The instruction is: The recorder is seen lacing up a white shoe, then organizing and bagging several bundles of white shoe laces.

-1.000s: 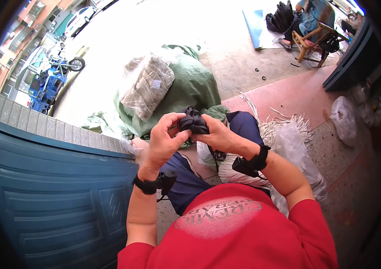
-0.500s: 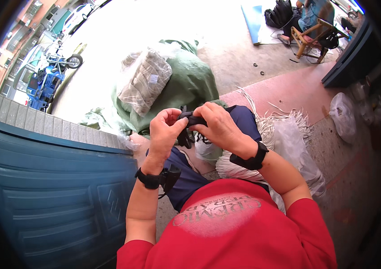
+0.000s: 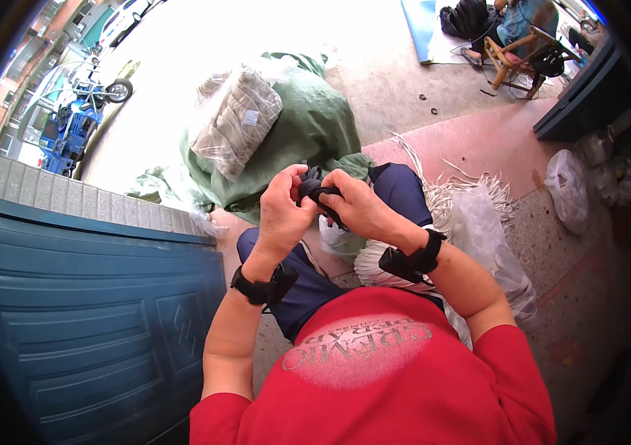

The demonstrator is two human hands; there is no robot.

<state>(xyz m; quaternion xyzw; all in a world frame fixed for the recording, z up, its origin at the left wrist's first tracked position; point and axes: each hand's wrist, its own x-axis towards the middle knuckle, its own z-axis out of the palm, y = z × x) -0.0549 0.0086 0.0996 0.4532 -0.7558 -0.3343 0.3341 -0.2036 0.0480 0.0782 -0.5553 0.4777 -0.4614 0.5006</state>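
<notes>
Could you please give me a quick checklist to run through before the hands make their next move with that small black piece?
1. Left hand grips the black piece: ok.
2. Right hand grips it too: ok.
3. Piece held clear above the lap: ok.
4. Piece's exact shape visible: cannot tell, fingers cover it.
5. White strands within reach at the right: ok.
6. Green sack apart from the hands: ok.

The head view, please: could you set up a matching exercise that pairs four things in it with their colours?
Things:
1. small item held between the left hand and the right hand
2. big sack on the ground
3. door panel at the left
4. bundle of cords by the knee

Colours:
A. white
B. blue
C. black
D. green

Pairs: 1-C, 2-D, 3-B, 4-A
</notes>
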